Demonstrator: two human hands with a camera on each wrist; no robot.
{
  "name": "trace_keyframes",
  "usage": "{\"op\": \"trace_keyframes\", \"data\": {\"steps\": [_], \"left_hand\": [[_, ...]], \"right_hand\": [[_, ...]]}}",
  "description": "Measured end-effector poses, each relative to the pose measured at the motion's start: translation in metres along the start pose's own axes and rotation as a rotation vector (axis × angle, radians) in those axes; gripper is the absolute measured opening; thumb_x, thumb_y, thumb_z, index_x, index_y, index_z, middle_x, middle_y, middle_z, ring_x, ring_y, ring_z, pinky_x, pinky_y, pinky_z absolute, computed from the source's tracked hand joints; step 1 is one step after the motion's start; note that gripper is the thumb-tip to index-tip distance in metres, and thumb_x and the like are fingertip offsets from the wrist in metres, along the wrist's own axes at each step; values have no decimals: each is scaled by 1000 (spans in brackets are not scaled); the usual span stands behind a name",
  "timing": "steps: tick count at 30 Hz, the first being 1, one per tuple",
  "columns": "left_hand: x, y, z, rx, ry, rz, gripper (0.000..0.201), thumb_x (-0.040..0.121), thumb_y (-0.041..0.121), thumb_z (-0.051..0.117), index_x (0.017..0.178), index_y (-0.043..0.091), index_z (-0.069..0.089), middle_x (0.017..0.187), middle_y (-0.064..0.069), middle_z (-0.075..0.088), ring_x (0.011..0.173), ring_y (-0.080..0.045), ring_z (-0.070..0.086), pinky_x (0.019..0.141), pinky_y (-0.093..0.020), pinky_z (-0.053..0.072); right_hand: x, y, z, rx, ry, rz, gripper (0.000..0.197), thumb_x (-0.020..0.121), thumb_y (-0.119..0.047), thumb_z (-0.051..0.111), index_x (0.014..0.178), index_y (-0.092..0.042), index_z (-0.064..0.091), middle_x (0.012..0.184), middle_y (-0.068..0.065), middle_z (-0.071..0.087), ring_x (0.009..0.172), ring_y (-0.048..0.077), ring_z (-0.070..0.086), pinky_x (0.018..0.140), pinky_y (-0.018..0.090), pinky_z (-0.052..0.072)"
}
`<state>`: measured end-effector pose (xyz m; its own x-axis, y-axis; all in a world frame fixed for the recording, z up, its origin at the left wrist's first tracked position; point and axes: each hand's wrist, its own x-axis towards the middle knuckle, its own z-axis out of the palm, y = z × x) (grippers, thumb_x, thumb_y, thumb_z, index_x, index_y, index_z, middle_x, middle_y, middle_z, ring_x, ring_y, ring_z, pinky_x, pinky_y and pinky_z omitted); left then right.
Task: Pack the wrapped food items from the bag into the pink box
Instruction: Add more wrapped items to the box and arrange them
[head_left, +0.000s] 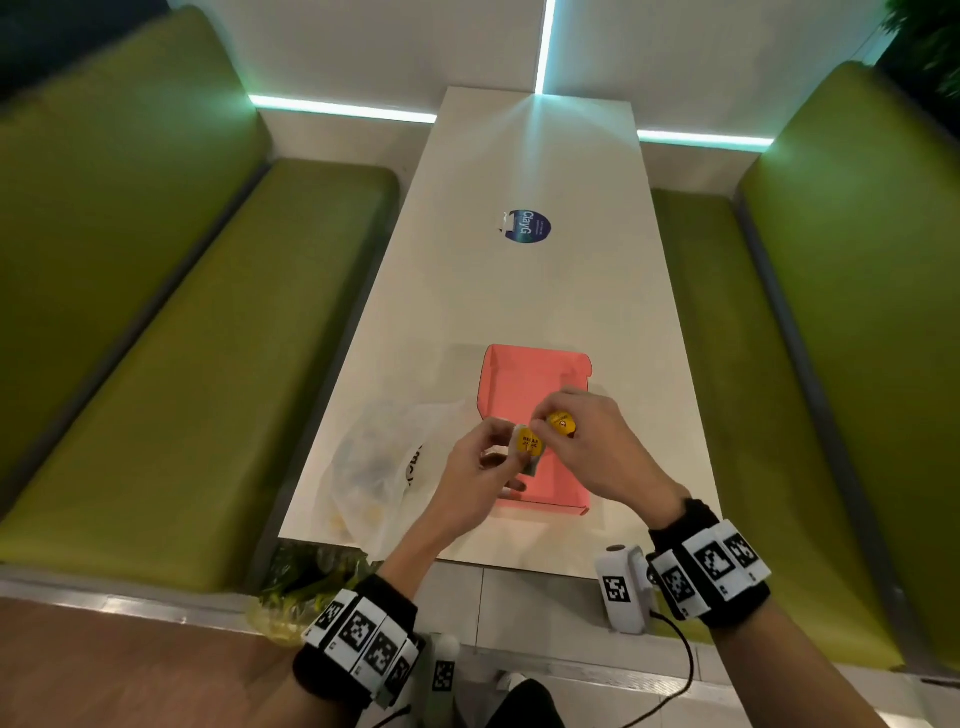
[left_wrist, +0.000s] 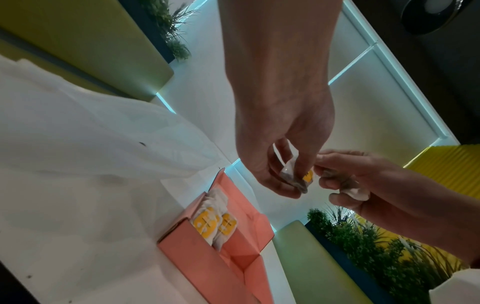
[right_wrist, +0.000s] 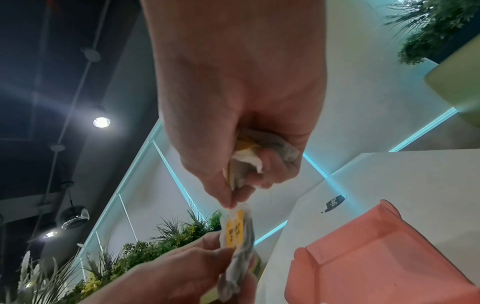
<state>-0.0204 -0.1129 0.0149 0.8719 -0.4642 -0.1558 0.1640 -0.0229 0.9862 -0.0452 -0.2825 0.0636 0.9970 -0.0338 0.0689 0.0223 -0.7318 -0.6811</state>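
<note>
The open pink box (head_left: 530, 384) lies on the table, and in the left wrist view two wrapped food items (left_wrist: 207, 224) with yellow stickers stand at one end of the pink box (left_wrist: 207, 259). Above the box my left hand (head_left: 511, 449) pinches a wrapped item (head_left: 530, 442) by its edge. My right hand (head_left: 545, 422) curls round a second wrapped item (head_left: 562, 423). Its thumb and forefinger tips (right_wrist: 232, 200) meet the top of the left hand's item (right_wrist: 236, 228). The white plastic bag (head_left: 374, 467) sits just left of the box.
A long white table (head_left: 519, 291) carries a round blue sticker (head_left: 529, 226) farther off. Green bench seats (head_left: 208, 364) flank both sides. A second bag with greenery (head_left: 306, 582) sits below the table's near edge. Plants (left_wrist: 376, 246) line the seat backs.
</note>
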Motion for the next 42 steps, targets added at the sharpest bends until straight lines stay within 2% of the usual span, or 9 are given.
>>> {"op": "trace_keyframes", "data": {"steps": [5, 11, 17, 21, 30, 32, 36, 39, 42], "left_hand": [[0, 0, 0, -24, 0, 3, 8, 99, 11, 59, 92, 12, 58, 85, -10, 67, 72, -19, 67, 63, -40, 59], [2, -3, -1, -39, 3, -17, 7, 99, 14, 59, 96, 8, 57, 85, -10, 68, 71, -16, 68, 63, -35, 59], [6, -3, -2, 58, -51, 96, 17, 94, 25, 65, 104, 11, 63, 91, 2, 69, 82, -15, 67, 78, -34, 55], [9, -5, -2, 66, -44, 113, 24, 99, 23, 59, 96, 0, 64, 81, -8, 69, 74, -16, 67, 70, -26, 50], [13, -25, 0, 69, -46, 79, 20, 101, 22, 57, 93, 5, 63, 84, -12, 68, 75, -19, 66, 62, -33, 55], [13, -30, 1, 155, -52, 113, 14, 101, 25, 58, 98, 12, 64, 90, -8, 71, 80, -20, 68, 62, -35, 57], [8, -53, 1, 489, 9, 185, 12, 98, 16, 59, 109, 17, 58, 104, 6, 60, 87, -7, 58, 71, -17, 47], [5, -70, 1, 675, -40, 195, 16, 94, 18, 59, 110, 19, 56, 109, 6, 54, 94, -15, 58, 79, -32, 56], [4, -76, 6, 970, -114, 249, 29, 90, 21, 61, 118, 17, 57, 118, -2, 57, 108, -24, 54, 87, -42, 51]], "right_hand": [[0, 4, 5, -13, -37, 20, 9, 96, -29, 58, 88, -26, 61, 88, -14, 57, 82, 4, 54, 72, 24, 40], [0, -2, -1, -10, -134, -12, 16, 92, -37, 65, 85, -23, 67, 86, -12, 62, 82, 6, 59, 74, 27, 48], [8, -1, -5, -95, -151, -41, 17, 96, -33, 59, 86, -23, 68, 84, -13, 62, 79, 8, 58, 74, 36, 50], [8, 5, -4, -106, -184, -36, 20, 98, -33, 56, 83, -26, 67, 82, -12, 63, 79, 8, 59, 74, 41, 51], [1, 8, -6, -111, -225, -24, 11, 96, -34, 60, 93, -24, 63, 86, -12, 63, 80, 12, 57, 69, 33, 49], [2, 14, -3, -172, -232, -17, 5, 96, -26, 59, 94, -23, 63, 86, -10, 60, 79, 14, 54, 69, 34, 47], [4, 36, 12, -312, -282, 38, 5, 96, -23, 56, 98, -23, 61, 93, -8, 61, 88, 18, 55, 72, 37, 47], [7, 53, 28, -378, -351, 89, 9, 97, -21, 53, 100, -24, 61, 105, -5, 65, 97, 20, 57, 77, 38, 48], [12, 61, 41, -386, -372, 104, 9, 97, -22, 54, 99, -25, 61, 106, -3, 65, 98, 21, 58, 74, 36, 46]]}}
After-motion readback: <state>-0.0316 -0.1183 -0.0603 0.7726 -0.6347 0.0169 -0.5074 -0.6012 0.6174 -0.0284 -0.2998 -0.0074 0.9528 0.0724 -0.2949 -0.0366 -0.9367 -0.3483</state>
